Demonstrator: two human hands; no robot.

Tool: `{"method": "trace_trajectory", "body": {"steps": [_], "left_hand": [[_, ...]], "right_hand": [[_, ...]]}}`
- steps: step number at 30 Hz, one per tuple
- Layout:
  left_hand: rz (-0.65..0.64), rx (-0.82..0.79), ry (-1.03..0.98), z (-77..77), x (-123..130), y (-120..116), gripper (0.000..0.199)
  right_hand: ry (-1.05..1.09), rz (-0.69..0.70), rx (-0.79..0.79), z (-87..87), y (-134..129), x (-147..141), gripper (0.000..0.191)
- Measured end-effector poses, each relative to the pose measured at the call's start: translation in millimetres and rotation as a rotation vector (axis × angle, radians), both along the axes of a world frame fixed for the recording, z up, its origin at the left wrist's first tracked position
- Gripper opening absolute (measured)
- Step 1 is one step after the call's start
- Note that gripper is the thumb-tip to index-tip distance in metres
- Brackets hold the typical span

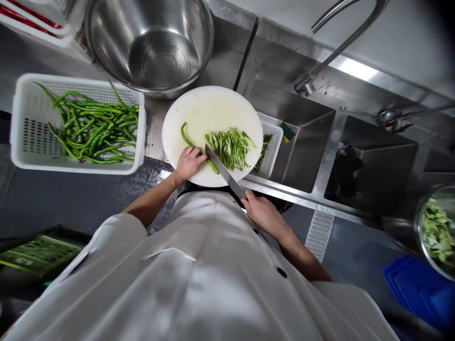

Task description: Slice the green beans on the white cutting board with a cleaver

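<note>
On the round white cutting board [216, 106] my left hand [190, 162] presses a long green chili [185, 135] down, its curved end showing above my fingers and its other end below them. My right hand [261, 210] is closed round the handle of a knife [227, 175]. The blade slants up and left, its tip beside my left fingers and over the chili. Right of the blade lies a pile of sliced green chili [229, 148]. A white basket [17, 128] of whole green chilies [99, 128] stands left of the board.
Behind the board stands a large steel bowl [163, 57]. Steel sinks [309, 147] with a curved faucet [341, 47] are to the right. A white basket [275, 149] with sliced chili sits partly under the board's right edge. A bowl of cut greens [439, 232] is far right.
</note>
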State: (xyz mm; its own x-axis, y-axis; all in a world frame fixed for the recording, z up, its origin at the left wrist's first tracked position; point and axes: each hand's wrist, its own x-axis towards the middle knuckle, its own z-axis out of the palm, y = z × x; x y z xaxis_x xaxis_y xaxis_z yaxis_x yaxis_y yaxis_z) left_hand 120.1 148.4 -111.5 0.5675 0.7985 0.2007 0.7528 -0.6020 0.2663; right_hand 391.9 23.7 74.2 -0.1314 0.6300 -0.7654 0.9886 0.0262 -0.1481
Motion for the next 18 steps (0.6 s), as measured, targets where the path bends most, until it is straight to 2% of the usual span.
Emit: {"method": "trace_trajectory", "body": {"steps": [4, 10, 15, 18], "left_hand": [[-0.027, 0.034, -0.011, -1.1, -1.3, 2.5, 0.025], [-0.032, 0.017, -0.053, -1.9, -2.4, 3.5, 0.028], [-0.026, 0.008, -0.086, -3.7, -2.0, 4.7, 0.028], [-0.036, 0.043, -0.087, -3.9, -2.5, 5.4, 0.028]], "right_hand": [[0.056, -0.070, 0.027, -19.5, 16.3, -19.6, 0.036], [0.044, -0.080, 0.033, -13.3, 13.7, -19.1, 0.038], [0.083, -0.114, 0.059, -22.8, 21.2, -32.8, 0.041], [0.057, -0.108, 0.056, -19.4, 23.1, -32.3, 0.041]]}}
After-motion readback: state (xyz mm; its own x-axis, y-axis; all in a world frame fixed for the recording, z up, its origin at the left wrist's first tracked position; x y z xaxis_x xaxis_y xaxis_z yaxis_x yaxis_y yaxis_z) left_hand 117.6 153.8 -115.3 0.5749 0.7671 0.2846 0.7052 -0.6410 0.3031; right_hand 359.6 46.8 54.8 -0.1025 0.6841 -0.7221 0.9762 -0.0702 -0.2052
